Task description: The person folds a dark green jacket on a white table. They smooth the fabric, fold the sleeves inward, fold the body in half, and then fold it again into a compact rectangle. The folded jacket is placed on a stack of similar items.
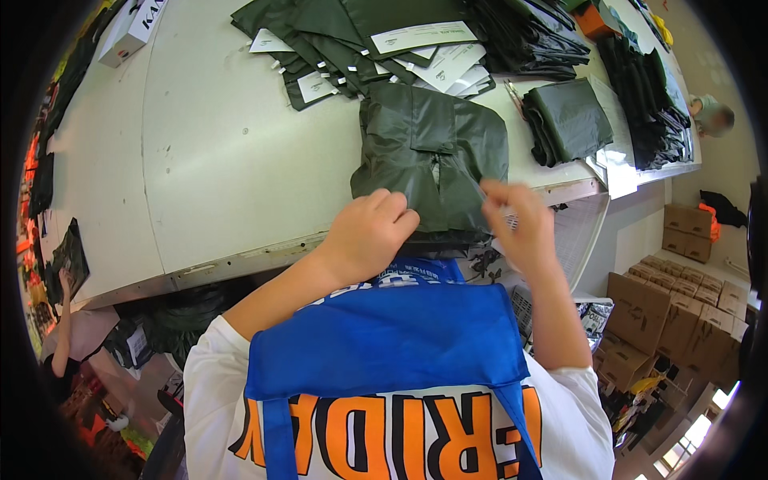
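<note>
Blue apron, left hand curled at green garment, right hand half-curled

Large orange block letters outlined in black cross the front of the white T-shirt, upside down in this view. Bold black capitals stand on the long white box at the far left of the desk. White cards on the dark green pouches carry dark print, mostly too fine to read. White characters mark blue material below the desk edge
</note>
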Demonstrator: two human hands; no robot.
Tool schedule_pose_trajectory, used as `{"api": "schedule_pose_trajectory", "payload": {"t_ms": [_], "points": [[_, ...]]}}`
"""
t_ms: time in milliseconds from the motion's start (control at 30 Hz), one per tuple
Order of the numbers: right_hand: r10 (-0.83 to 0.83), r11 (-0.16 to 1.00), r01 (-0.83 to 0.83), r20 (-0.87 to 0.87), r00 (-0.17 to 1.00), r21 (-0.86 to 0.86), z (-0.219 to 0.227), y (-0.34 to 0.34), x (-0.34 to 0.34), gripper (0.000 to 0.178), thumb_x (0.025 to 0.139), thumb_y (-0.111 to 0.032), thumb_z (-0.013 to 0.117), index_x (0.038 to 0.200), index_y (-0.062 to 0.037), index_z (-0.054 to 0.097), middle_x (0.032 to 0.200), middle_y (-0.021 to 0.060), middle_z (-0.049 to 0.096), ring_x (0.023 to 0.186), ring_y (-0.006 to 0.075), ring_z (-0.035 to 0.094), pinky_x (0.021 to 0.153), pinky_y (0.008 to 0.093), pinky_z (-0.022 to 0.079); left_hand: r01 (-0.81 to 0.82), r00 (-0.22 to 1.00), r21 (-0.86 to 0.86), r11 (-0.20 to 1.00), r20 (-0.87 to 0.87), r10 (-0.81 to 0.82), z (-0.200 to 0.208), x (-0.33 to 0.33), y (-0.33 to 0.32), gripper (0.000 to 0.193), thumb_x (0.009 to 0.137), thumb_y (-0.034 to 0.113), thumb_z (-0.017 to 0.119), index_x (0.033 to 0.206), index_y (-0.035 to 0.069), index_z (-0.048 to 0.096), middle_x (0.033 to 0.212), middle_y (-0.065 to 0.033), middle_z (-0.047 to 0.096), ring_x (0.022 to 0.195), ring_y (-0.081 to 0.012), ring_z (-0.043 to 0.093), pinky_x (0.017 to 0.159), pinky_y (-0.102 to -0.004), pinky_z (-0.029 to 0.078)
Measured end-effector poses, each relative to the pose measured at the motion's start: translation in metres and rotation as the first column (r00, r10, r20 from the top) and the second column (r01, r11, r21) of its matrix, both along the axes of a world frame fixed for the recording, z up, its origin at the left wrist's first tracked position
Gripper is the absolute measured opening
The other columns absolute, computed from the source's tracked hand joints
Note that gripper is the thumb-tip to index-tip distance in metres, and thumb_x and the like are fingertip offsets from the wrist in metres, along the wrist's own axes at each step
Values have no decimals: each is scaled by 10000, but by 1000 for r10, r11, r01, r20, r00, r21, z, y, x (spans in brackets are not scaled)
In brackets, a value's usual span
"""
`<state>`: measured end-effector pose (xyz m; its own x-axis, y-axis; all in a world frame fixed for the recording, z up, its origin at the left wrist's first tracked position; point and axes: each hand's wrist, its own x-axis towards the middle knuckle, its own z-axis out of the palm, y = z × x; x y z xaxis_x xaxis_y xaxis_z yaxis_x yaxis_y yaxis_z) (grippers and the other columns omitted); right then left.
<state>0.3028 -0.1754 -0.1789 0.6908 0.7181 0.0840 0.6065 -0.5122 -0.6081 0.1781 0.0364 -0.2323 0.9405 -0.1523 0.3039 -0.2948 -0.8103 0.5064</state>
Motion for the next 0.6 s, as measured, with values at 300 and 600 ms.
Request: {"api": "schedule_pose_trajectory", "payload": {"t_ms": [300,600], "points": [[-326,886,416,360,874,-208,-190,-19,215,325,898,-132,465,1192,-6,525,1200,231,551,1039,410,578,881,453,479,-149,976,-159,976,-181,119,1,38,-13,254,719,-104,538,937,18,493,881,-159,563,835,-355,559,718,-418,470],[-220,728,400,363,906,-557,-167,19,219,264,887,-162,420,1012,-22,607,1073,215,631,930,382,636,825,477,510,-177,981,-54,983,-93,172,-14,33,-24,281,683,-42,646,928,49,541,788,-89,497,720,-292,521,625,-388,434]]}}
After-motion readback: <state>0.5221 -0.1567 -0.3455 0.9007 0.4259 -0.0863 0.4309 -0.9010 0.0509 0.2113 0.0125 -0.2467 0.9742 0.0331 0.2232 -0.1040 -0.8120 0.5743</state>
